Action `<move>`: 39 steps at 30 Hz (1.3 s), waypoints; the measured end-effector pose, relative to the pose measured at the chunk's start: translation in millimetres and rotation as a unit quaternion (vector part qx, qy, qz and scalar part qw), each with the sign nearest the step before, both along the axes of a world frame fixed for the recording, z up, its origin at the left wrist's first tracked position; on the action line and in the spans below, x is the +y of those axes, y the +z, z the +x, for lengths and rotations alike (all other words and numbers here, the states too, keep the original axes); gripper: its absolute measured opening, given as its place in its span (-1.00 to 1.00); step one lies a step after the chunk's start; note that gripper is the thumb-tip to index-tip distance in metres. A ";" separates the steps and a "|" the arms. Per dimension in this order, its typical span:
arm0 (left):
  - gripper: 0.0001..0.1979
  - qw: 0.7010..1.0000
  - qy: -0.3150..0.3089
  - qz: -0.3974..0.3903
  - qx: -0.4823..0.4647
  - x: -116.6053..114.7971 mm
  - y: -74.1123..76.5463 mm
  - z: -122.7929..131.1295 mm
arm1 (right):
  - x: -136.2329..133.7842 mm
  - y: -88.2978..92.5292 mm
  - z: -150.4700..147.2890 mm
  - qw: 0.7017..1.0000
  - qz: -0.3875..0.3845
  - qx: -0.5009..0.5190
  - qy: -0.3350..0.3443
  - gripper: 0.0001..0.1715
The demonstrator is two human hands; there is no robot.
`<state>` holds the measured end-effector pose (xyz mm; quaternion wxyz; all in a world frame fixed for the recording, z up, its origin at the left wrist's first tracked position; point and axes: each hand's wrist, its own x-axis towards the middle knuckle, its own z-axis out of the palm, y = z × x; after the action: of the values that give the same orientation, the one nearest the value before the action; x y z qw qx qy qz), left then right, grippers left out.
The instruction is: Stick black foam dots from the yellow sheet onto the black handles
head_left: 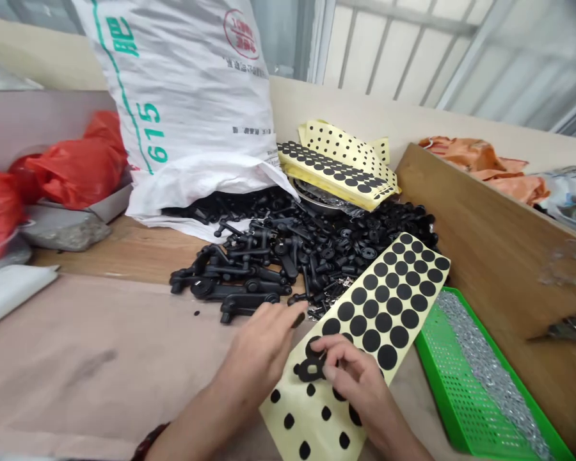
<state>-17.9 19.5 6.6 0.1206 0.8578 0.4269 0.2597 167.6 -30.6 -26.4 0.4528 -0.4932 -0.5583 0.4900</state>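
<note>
A pale yellow sheet of black round stickers (365, 307) slants across the front of the table. Over its lower half, my right hand (358, 378) has its thumb and fingers closed on a small black plastic part (311, 369) with a light, squarish opening. My left hand (259, 349) is just left of the sheet, its fingers close together. A dark round piece, apparently a black sticker (298, 320), shows at its fingertips; the thumb is hidden. Beyond both hands lies a heap of black plastic parts (288, 250), including crank-like arms and round pieces.
A white woven sack (192, 83) stands behind the heap. More sticker sheets (340, 160) lie over a bowl beside it. On the right are a green basket (454, 397) of small shiny pieces and a wooden board (489, 256). Red plastic bags (81, 166) sit at left.
</note>
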 end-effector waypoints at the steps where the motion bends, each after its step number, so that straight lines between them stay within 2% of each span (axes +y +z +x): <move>1: -0.69 0.995 0.015 -0.049 -0.088 -1.9 -0.6 -5.6 | -1.3 -0.8 3.1 0.999 -0.012 0.029 -0.008 -0.89; 3: -0.79 0.966 0.068 -0.150 -0.198 -8.7 -7.7 -19.1 | -3.1 -3.1 8.1 0.997 -0.036 0.067 -0.019 -0.88; 5: -0.86 0.950 0.104 -0.217 -0.198 -18.4 -19.7 -33.0 | -3.7 -5.5 10.6 0.995 -0.056 0.081 -0.028 -0.87; 6: -0.87 0.954 0.103 -0.226 -0.167 -23.6 -25.7 -38.9 | -3.6 -6.4 10.9 0.994 -0.062 0.084 -0.031 -0.87; 7: -0.87 0.965 0.095 -0.212 -0.125 -28.7 -30.6 -43.5 | -3.4 -6.9 10.8 0.994 -0.068 0.084 -0.032 -0.87; 9: -0.81 0.988 0.085 -0.123 -0.028 -36.8 -36.0 -47.2 | -3.0 -7.1 9.8 0.993 -0.074 0.082 -0.029 -0.86; 12: -0.66 0.993 0.068 0.027 0.092 -40.7 -34.5 -38.7 | -3.2 -6.7 8.7 0.994 -0.074 0.080 -0.024 -0.85; 16: -0.58 0.983 -0.003 0.048 0.176 -33.4 -31.3 -20.7 | -4.0 -8.3 10.4 0.994 -0.064 0.089 -0.026 -0.85; 22: -0.41 0.968 -0.036 0.077 0.234 -22.0 -28.4 -9.4 | -2.8 -10.6 11.0 0.993 -0.042 0.107 -0.016 -0.84; 23: -0.41 0.968 -0.042 0.059 0.242 -20.0 -26.1 -7.2 | -2.7 -10.5 10.5 0.993 -0.039 0.114 -0.012 -0.84; 25: -0.47 0.976 -0.044 -0.028 0.212 -15.1 -19.5 -3.3 | -3.0 -9.6 9.8 0.990 -0.039 0.132 -0.011 -0.83; 27: -0.54 0.980 -0.038 -0.127 0.146 -9.9 -11.4 -1.5 | -4.1 -7.8 9.6 0.986 -0.053 0.155 -0.019 -0.82; 29: -0.57 0.973 -0.045 -0.223 0.038 -6.4 -4.3 -2.3 | -5.5 -5.0 9.6 0.980 -0.072 0.183 -0.031 -0.81; 31: -0.56 0.940 -0.053 -0.325 -0.085 -5.9 -0.8 -4.1 | -6.9 -1.8 9.3 0.974 -0.086 0.206 -0.040 -0.80; 33: -0.55 0.877 -0.053 -0.439 -0.190 -8.0 -1.4 -5.0 | -7.6 1.0 8.5 0.972 -0.091 0.214 -0.041 -0.80; 35: -0.53 0.829 -0.041 -0.506 -0.234 -10.9 -4.0 -4.0 | -7.5 2.5 7.4 0.973 -0.093 0.206 -0.036 -0.81; 37: -0.49 0.807 -0.030 -0.534 -0.250 -13.1 -5.6 -1.7 | -7.0 2.2 6.4 0.976 -0.091 0.193 -0.036 -0.81; 39: -0.48 0.802 -0.024 -0.542 -0.251 -14.2 -5.0 1.1 | -6.5 0.8 5.7 0.978 -0.089 0.182 -0.039 -0.83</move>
<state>-16.8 5.3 1.7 0.6750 0.5672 0.4321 0.1894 173.3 -37.1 -25.6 0.5202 -0.4553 -0.4007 0.6012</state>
